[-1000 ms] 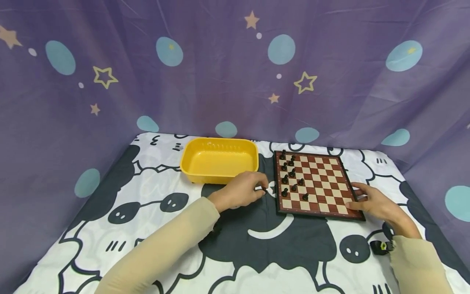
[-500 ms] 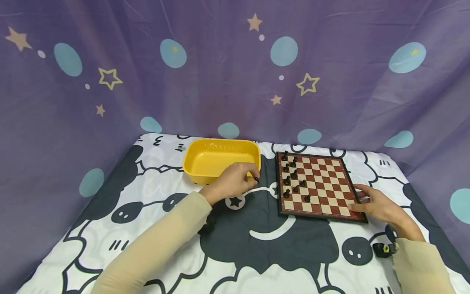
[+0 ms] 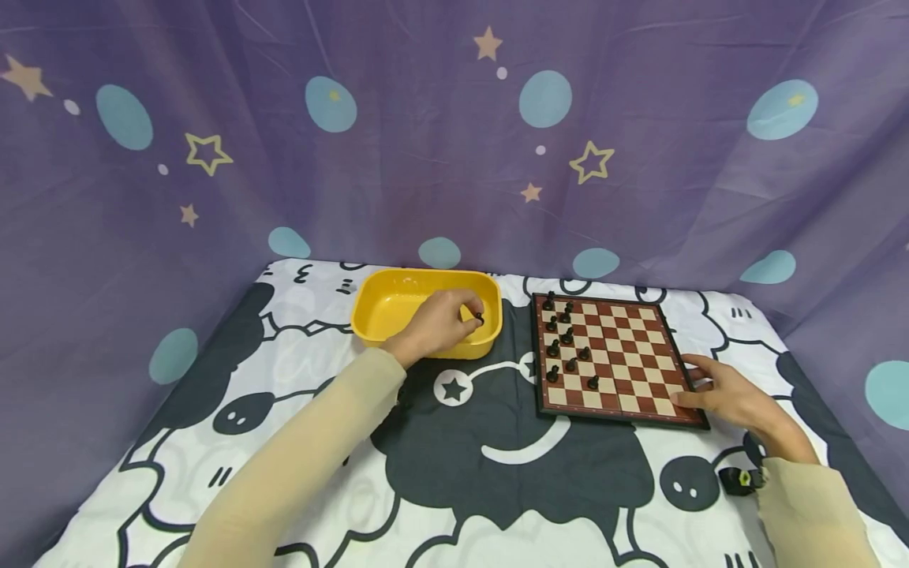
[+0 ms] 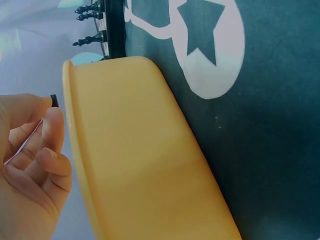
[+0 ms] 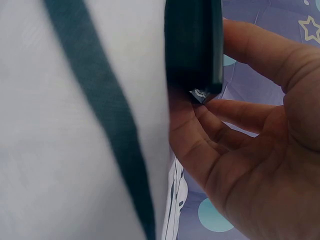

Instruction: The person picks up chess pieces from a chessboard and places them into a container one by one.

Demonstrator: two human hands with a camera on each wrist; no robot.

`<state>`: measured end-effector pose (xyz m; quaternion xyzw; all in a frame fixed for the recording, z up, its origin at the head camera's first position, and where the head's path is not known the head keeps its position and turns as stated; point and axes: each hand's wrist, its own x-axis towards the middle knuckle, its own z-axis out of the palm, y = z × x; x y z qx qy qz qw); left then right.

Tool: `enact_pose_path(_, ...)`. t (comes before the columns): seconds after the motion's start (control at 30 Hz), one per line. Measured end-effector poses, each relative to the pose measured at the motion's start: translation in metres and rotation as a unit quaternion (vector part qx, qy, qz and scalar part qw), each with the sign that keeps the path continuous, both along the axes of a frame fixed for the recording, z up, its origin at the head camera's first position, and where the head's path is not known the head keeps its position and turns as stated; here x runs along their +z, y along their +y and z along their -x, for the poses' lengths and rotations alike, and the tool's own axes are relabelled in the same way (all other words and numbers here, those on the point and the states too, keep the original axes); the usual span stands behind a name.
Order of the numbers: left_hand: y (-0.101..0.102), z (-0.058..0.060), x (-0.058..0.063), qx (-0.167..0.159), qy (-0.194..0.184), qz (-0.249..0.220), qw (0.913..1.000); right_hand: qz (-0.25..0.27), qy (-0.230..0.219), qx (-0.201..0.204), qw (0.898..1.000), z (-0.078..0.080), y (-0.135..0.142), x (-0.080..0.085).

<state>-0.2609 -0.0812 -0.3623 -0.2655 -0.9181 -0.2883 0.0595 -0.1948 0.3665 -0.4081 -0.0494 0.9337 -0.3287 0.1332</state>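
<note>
My left hand (image 3: 439, 322) is over the near right part of a yellow plastic tub (image 3: 375, 304). Between thumb and fingertips it pinches a small black chess piece (image 3: 480, 319); most of the piece is hidden, and only a dark end (image 4: 54, 101) shows in the left wrist view. On the right lies a red and cream chessboard (image 3: 642, 355), with several black chess pieces (image 3: 567, 337) standing along its left side. My right hand (image 3: 735, 401) grips the board's right edge, thumb on top and fingers at the underside, as the right wrist view shows.
A cloth (image 3: 525, 497) with black and white cartoon sheep covers the table. Behind it hangs a purple curtain (image 3: 440, 142) with stars and blue ovals. A black strapped device (image 3: 740, 480) is at the right wrist.
My left hand has moved left and away from me, from beside the board to above the tub, carrying the chess piece. The right hand has stayed on the board's edge.
</note>
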Motion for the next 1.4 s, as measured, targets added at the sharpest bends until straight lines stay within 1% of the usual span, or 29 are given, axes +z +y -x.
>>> enact_pose_path(0.33, 0.012, 0.021, -0.009, 0.011, 0.002, 0.029, 0.9995, -0.009, -0.006, -0.005, 1.000, -0.001, 0.004, 0.000)
enact_pose_path(0.5, 0.011, 0.034, -0.011, 0.020, -0.010, 0.044, 0.9988, -0.002, -0.003, -0.002, 1.000, 0.001, 0.003, -0.002)
enact_pose_path(0.63, 0.011, 0.044, -0.011, 0.022, -0.027, 0.045, 0.9984, -0.002, -0.002, -0.003, 1.000, 0.003, 0.003, -0.002)
enact_pose_path(0.77, 0.010, 0.054, -0.014, 0.031, -0.038, 0.057, 0.9972, -0.004, -0.001, -0.001, 1.000, 0.002, 0.003, -0.002)
enact_pose_path(0.87, 0.011, 0.062, -0.018, 0.028, -0.039, 0.068, 0.9965, -0.004, -0.001, -0.002, 1.000, 0.000, 0.003, -0.001)
enact_pose_path(1.0, 0.009, 0.073, -0.024, 0.015, -0.043, 0.073, 0.9963, -0.002, -0.005, -0.007, 1.000, -0.001, 0.003, 0.001)
enact_pose_path(1.17, 0.003, 0.083, -0.029, 0.016, -0.057, 0.079, 0.9951, 0.002, -0.010, -0.009, 1.000, 0.000, 0.002, 0.000)
enact_pose_path(1.4, -0.001, 0.091, -0.031, 0.018, -0.073, 0.096, 0.9925, 0.003, -0.003, -0.005, 1.000, 0.002, 0.001, -0.001)
